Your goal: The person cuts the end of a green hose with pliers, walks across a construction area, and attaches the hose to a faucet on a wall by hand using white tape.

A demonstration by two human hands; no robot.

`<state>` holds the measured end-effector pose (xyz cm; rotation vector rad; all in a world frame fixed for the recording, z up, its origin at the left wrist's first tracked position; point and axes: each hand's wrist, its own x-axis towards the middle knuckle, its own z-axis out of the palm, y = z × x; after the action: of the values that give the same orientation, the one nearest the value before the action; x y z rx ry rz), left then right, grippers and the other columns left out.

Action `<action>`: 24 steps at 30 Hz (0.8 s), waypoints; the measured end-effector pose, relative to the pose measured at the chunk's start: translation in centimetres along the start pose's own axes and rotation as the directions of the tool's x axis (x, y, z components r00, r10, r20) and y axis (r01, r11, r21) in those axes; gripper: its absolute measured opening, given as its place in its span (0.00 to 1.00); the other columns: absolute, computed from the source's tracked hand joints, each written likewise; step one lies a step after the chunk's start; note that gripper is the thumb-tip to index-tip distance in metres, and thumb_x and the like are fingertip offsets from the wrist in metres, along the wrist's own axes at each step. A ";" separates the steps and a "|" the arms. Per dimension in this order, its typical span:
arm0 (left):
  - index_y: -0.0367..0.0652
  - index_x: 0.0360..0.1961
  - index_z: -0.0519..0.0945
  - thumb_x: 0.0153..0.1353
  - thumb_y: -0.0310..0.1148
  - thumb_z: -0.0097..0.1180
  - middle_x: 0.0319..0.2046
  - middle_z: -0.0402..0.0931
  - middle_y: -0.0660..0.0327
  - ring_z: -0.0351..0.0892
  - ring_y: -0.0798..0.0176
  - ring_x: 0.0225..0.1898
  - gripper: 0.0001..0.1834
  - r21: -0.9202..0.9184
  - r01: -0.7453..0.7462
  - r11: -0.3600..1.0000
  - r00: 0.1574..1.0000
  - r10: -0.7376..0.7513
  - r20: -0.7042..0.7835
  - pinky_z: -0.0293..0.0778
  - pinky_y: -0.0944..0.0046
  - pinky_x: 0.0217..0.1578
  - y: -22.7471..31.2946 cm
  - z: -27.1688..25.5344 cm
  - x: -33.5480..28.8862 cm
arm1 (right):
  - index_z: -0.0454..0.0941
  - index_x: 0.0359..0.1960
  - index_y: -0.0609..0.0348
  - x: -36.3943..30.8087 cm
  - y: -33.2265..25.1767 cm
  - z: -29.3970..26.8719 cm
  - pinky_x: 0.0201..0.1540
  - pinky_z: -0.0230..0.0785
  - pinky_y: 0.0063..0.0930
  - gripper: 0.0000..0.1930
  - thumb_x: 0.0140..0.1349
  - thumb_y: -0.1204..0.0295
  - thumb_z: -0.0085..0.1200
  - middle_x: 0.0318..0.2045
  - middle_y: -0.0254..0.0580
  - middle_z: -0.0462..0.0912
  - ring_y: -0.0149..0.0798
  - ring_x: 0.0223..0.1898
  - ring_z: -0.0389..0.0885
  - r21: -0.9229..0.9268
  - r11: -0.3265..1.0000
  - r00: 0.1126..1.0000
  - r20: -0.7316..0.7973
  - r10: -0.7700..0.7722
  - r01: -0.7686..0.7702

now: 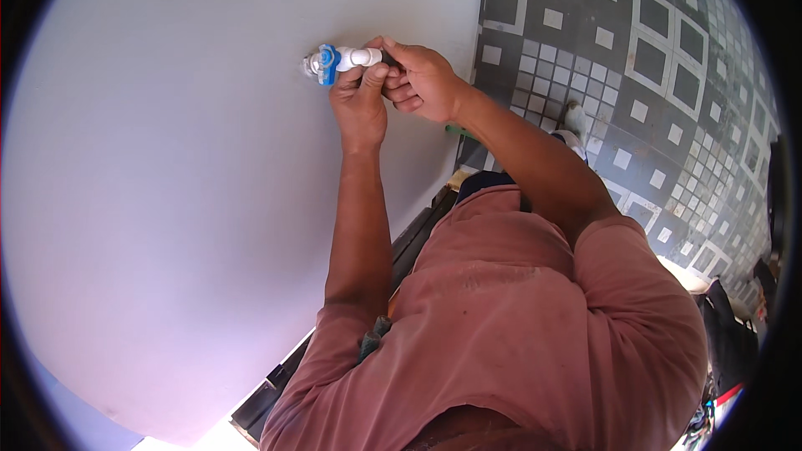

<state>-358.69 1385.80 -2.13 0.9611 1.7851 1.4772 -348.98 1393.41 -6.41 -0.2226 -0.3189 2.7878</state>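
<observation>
A white plastic tap [359, 58] with a blue handle [326, 65] sticks out from the pale wall. My left hand [361, 113] is closed around the tap's white body from the near side, its thumb up by the outlet end. Close beside it, my right hand [428, 82] has its fingers curled together right at that outlet end. Something small and dark shows between these fingers, but its kind is hidden. Both hands are almost touching each other.
The pale wall [184, 184] fills the left side. To the right lies a floor of dark and white patterned tiles [576, 42]. A small green item [458, 130] sits at the wall's foot. Dark bags or cloth [727, 317] and assorted items lie at the lower right.
</observation>
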 end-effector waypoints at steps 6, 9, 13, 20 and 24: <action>0.35 0.45 0.81 0.64 0.30 0.60 0.27 0.77 0.65 0.73 0.73 0.25 0.12 -0.084 0.084 0.993 0.994 -0.089 -0.060 0.74 0.73 0.27 1.0 0.7 -0.6 | 0.74 0.53 0.55 -1.1 1.0 0.9 0.23 0.52 0.19 0.22 0.74 0.51 0.37 0.25 0.24 0.60 0.23 0.24 0.57 -0.313 0.935 0.978 -0.068 -0.196 0.166; 0.36 0.46 0.81 0.65 0.34 0.60 0.26 0.76 0.66 0.73 0.73 0.30 0.14 -0.055 0.159 0.986 0.984 -0.163 -0.070 0.72 0.71 0.35 1.2 1.0 -0.7 | 0.74 0.54 0.56 -0.7 2.0 0.9 0.22 0.51 0.19 0.23 0.74 0.52 0.38 0.25 0.24 0.61 0.23 0.24 0.57 -0.278 0.921 0.954 -0.040 -0.296 0.274; 0.36 0.44 0.81 0.64 0.34 0.61 0.25 0.76 0.66 0.73 0.73 0.29 0.12 -0.051 0.043 0.998 0.991 -0.049 -0.128 0.72 0.71 0.34 0.5 1.1 -0.6 | 0.75 0.51 0.57 -0.1 1.5 -0.3 0.21 0.48 0.18 0.22 0.73 0.51 0.40 0.25 0.23 0.60 0.23 0.22 0.55 -0.009 0.992 0.992 -0.008 -0.123 0.123; 0.33 0.44 0.80 0.61 0.28 0.63 0.26 0.77 0.66 0.73 0.74 0.25 0.12 -0.161 -0.027 0.987 0.987 0.001 -0.159 0.72 0.71 0.27 -1.0 1.0 -0.4 | 0.73 0.40 0.53 -0.3 -0.3 -0.9 0.21 0.51 0.17 0.23 0.71 0.45 0.42 0.25 0.24 0.62 0.22 0.23 0.57 -0.103 0.983 0.987 0.039 0.154 -0.149; 0.34 0.47 0.80 0.62 0.32 0.63 0.28 0.77 0.66 0.72 0.73 0.29 0.15 -0.076 0.009 0.997 0.993 -0.018 -0.120 0.72 0.70 0.33 0.3 0.4 -0.3 | 0.73 0.40 0.55 -1.0 1.0 0.1 0.24 0.55 0.18 0.20 0.73 0.50 0.41 0.27 0.26 0.63 0.24 0.26 0.59 -0.383 0.910 0.980 -0.054 -0.194 0.159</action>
<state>-358.14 1385.79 -1.86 0.8361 1.8027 1.6124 -348.34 1392.11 -6.48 -0.3880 -0.8127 2.5059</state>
